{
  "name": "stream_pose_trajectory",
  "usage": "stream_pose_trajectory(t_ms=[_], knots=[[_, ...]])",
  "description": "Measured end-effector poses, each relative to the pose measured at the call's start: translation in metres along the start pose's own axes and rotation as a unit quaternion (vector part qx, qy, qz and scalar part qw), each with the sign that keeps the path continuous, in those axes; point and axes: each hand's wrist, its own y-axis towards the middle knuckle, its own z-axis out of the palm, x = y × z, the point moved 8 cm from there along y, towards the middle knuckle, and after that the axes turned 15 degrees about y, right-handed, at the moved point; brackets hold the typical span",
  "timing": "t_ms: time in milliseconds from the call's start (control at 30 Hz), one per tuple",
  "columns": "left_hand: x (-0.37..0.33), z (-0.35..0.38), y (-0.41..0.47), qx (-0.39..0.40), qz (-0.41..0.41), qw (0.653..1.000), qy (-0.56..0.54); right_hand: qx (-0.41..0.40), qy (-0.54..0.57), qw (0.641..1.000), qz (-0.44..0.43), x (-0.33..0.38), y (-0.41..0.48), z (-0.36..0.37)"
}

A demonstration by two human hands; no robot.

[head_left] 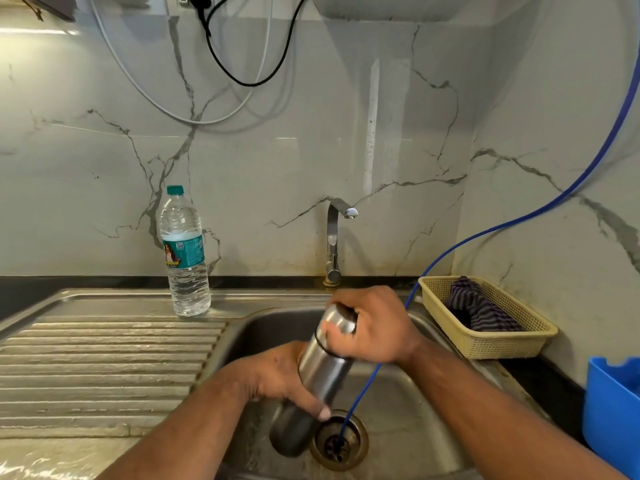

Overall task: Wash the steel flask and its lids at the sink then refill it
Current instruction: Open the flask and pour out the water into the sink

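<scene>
Grip: cylindrical steel flask (322, 372) is clasped by left hand (277, 379), its steel cap (337, 318) by right hand (374, 327); an unscrewing twist is judged due.

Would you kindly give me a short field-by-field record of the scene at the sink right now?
flask: steel, tilted over the sink basin, lid on
left hand: grips the flask body
right hand: grips the lid
tap: no water seen running
water bottle: upright, left of the tap
blue hose: ends in the drain
basket: right of the sink, holds a striped cloth
</scene>
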Motion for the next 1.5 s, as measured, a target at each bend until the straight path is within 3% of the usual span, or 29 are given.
stream_pose_trajectory(t_ms=[100, 200, 300, 367, 467, 633, 733, 800, 867, 1067, 1267, 1500], knots=[[-0.005, 0.003, 0.001, -0.020, 0.012, 1.000, -0.009, 0.060, 0.047, 0.997, -0.010, 0.001, -0.003, -0.003], [-0.007, -0.003, 0.009, -0.080, 0.000, 0.997, -0.004, 0.118, 0.076, 0.985, 0.096, -0.018, -0.008, -0.005], [-0.006, -0.007, 0.016, -0.124, -0.018, 0.992, 0.019, 0.099, 0.071, 0.970, 0.210, -0.035, -0.016, -0.011], [-0.004, -0.008, 0.017, -0.147, -0.024, 0.988, 0.034, 0.086, 0.045, 0.966, 0.239, -0.038, -0.017, -0.014], [-0.001, -0.008, 0.017, -0.165, -0.026, 0.985, 0.045, 0.098, 0.046, 0.966, 0.234, -0.035, -0.016, -0.012], [0.007, -0.014, 0.010, -0.195, -0.033, 0.979, 0.052, 0.189, 0.161, 0.952, 0.178, -0.029, -0.020, -0.012], [0.010, -0.014, 0.010, -0.199, -0.047, 0.975, 0.081, 0.124, 0.145, 0.952, 0.238, -0.038, -0.021, -0.011], [0.012, -0.012, 0.012, -0.197, -0.054, 0.974, 0.099, 0.100, 0.062, 0.957, 0.265, -0.041, -0.020, -0.010], [0.014, -0.010, 0.013, -0.194, -0.056, 0.975, 0.098, 0.106, 0.019, 0.963, 0.249, -0.042, -0.018, -0.006], [0.024, -0.011, 0.015, -0.193, -0.063, 0.975, 0.092, 0.210, 0.107, 0.959, 0.161, -0.034, -0.021, -0.001], [0.024, -0.007, 0.022, -0.179, -0.056, 0.977, 0.102, 0.122, 0.079, 0.953, 0.266, -0.047, -0.022, 0.002], [0.026, -0.007, 0.027, -0.187, -0.057, 0.977, 0.086, 0.085, 0.116, 0.964, 0.223, -0.050, -0.020, -0.007]])
